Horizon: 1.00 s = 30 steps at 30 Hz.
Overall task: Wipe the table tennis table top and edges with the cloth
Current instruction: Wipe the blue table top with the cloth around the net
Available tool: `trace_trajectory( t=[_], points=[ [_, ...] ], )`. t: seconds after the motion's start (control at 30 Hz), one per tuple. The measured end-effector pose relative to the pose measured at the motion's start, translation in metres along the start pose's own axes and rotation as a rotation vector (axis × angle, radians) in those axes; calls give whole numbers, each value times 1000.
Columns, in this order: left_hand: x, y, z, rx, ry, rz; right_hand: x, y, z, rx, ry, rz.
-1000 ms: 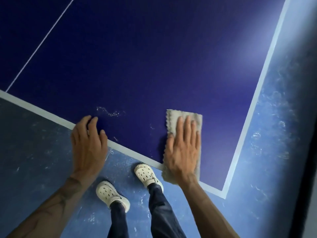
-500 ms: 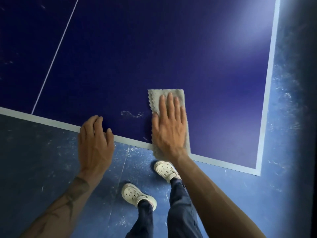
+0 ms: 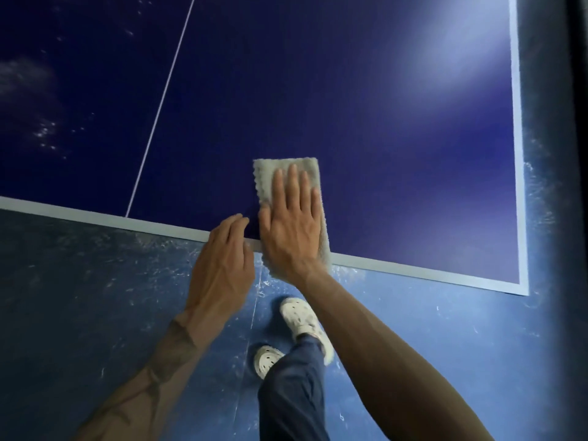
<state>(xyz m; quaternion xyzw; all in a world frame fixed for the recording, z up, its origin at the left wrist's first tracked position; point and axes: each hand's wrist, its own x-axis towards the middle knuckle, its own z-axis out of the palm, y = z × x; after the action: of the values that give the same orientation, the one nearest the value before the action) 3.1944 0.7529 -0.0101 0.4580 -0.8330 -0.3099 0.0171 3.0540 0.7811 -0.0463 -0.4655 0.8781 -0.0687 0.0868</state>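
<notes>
Cloth (image 3: 269,179): pale grey-beige, fluffy pile, folded into a long narrow rectangle, wavy scalloped cut down its left side. It lies flat on the dark blue table tennis table (image 3: 318,90), right of the thin white centre line (image 3: 162,103), long axis running away from the person. Its near end crosses the white end line (image 3: 95,216) and sticks out a little past the table edge over the floor. Right hand (image 3: 291,227) lies palm-down on the cloth, fingers straight and close together, pressing it to the top, no curl around it; the hand covers most of the cloth's middle, leaving only the far end and both side margins visible. Left hand (image 3: 222,265) is just beside the right one, almost touching at the thumb side, resting on the near table edge with fingers loosely bent and fingertips on the blue surface, holding nothing. Left half of the table shows pale dusty specks (image 3: 44,132); the right half has a bright glare patch (image 3: 461,58). White side line (image 3: 517,154) meets the end line at the near right corner. Below is a scuffed blue floor (image 3: 95,313), two white perforated clogs (image 3: 300,316), and a dark blue trouser leg (image 3: 292,393). A tattoo is on the left forearm (image 3: 171,354), details too blurred to read.
</notes>
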Motion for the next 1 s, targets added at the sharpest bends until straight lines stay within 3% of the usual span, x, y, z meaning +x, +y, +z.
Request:
trace_trajectory(
  t=[0.1, 0.2, 0.37, 0.57, 0.7, 0.83, 1.0],
  points=[
    [1, -18, -18, 32, -26, 52, -10, 15, -1, -69, -1, -73],
    [8, -37, -32, 69, -72, 101, -14, 29, 0, -69, 4, 128],
    [25, -68, -58, 45, -107, 130, 6, -27, 11, 2, 75, 343],
    [34, -105, -96, 13, -136, 173, 24, -127, 34, 43, 97, 213],
    [48, -140, -126, 50, -162, 165, 21, -125, 35, -78, 33, 57],
    [66, -173, -156, 94, -165, 186, 27, -116, 33, -119, 36, 277],
    [86, -215, -187, 156, -176, 217, 49, -189, 44, -31, 61, 518]
  ],
)
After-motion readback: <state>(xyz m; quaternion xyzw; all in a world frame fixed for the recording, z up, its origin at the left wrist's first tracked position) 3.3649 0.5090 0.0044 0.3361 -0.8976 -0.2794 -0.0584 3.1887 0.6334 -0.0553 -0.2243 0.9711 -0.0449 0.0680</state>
